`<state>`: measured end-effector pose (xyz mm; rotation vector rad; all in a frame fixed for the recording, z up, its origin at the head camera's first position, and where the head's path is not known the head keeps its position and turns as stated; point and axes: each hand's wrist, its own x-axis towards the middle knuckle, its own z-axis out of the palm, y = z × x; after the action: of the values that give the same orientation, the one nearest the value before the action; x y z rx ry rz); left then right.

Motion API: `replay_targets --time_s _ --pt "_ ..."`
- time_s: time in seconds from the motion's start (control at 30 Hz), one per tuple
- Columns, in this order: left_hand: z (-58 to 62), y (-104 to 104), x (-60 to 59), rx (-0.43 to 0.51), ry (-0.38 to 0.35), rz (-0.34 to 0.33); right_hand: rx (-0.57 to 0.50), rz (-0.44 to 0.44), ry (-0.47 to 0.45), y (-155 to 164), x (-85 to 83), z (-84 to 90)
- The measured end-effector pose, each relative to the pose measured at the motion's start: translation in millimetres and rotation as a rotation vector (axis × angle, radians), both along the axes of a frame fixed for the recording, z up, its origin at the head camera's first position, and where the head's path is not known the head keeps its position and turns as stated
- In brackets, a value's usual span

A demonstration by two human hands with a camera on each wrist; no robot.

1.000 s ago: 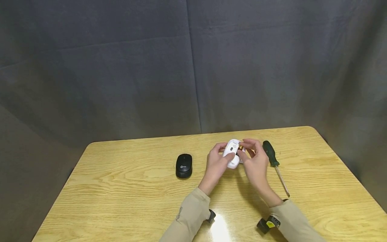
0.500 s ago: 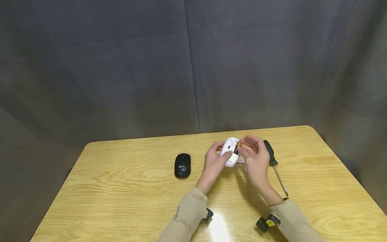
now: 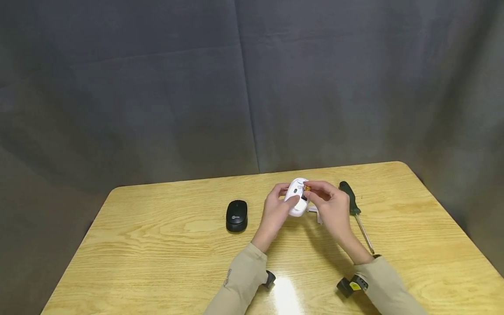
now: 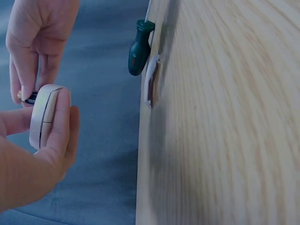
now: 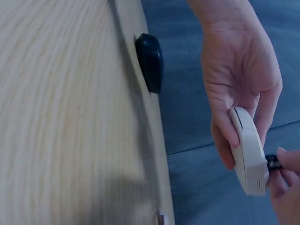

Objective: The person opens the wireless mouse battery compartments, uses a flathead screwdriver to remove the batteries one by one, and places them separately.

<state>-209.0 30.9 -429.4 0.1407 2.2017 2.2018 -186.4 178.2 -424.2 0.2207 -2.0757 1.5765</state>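
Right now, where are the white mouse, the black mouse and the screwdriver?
white mouse (image 3: 298,199): head view, on its upturned underside, held in the left hand (image 3: 275,212).
black mouse (image 3: 236,215): head view, middle of its top shell.
screwdriver (image 3: 348,197): head view, on its dark green handle.

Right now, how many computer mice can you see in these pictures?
2. A white mouse is gripped in the left hand, above the table. A black mouse lies on the table, to its left. No others show.
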Motion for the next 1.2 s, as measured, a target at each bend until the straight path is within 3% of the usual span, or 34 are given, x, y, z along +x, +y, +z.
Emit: replay_targets --time_s 0.2,0.33,0.43,0.83,1.2 --pt "3.7 -2 -1.9 -0.01 -0.006 -0.006 -0.215 0.003 0.029 1 -0.5 11.3" --pt "4.1 -2 -2.2 0.015 -0.012 0.006 -0.406 0.052 -0.025 7 -2.4 15.0" --pt "3.7 -3 -2.0 0.025 -0.018 0.013 -0.48 0.057 -0.076 10 -3.7 16.1" --pt "1.8 -5 -5.4 0.045 -0.057 0.031 -0.569 0.128 -0.212 20 -6.3 16.9" --pt "4.7 -6 -4.1 -0.026 -0.062 0.055 -0.556 0.128 -0.325 24 -7.3 19.9"
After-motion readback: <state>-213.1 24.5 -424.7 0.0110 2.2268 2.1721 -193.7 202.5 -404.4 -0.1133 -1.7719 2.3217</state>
